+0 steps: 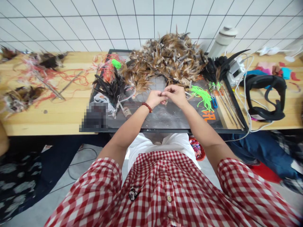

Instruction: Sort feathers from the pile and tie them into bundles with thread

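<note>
My left hand (156, 98), with a red bead bracelet (147, 107) at the wrist, meets my right hand (176, 94) over the dark board (163, 118). Fingers of both are pinched together at the tips. Whatever they hold is too small and too covered to name; a brownish wisp shows just under them. Right behind the hands rises a big heap of brown feathers (170, 56). A bundle of bright green cords (202, 97) lies to the right of my right hand. Black feathers (111, 85) with white strips stand left of my left hand.
Black feathers (216, 69), thin sticks (228, 105), a white bottle (222, 41) and a black headset (266, 97) with a white cable are on the right. Red threads (68, 78) and metal rods (48, 85) lie left. People sit on both sides.
</note>
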`<state>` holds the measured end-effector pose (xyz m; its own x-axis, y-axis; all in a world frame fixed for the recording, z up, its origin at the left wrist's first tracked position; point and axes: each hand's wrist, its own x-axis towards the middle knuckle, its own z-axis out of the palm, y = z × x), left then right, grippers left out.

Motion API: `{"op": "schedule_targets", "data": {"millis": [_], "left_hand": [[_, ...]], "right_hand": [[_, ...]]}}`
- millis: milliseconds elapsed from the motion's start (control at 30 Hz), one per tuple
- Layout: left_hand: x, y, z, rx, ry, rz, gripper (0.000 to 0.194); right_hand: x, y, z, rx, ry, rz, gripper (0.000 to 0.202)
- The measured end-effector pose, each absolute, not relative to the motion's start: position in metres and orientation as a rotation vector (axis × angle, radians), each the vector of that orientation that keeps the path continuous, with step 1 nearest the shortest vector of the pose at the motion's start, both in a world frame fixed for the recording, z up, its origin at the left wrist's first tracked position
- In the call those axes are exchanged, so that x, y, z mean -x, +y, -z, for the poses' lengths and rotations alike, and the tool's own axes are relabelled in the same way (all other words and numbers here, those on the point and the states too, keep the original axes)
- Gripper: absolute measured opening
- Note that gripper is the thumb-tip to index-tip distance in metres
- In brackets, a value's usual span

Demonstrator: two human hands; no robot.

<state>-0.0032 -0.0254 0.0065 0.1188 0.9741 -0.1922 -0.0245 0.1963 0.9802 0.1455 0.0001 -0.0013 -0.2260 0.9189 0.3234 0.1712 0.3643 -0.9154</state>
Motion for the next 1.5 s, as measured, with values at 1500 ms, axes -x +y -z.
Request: {"op": "schedule_targets", "data": {"millis": [1500], "left_hand": [[0.012,-0.019,0.003,-1.711,1.332,-1.452,0.011]], "right_hand": [[-0.155,0.007,0.007,0.995,-1.898,-0.775,0.009]]}}
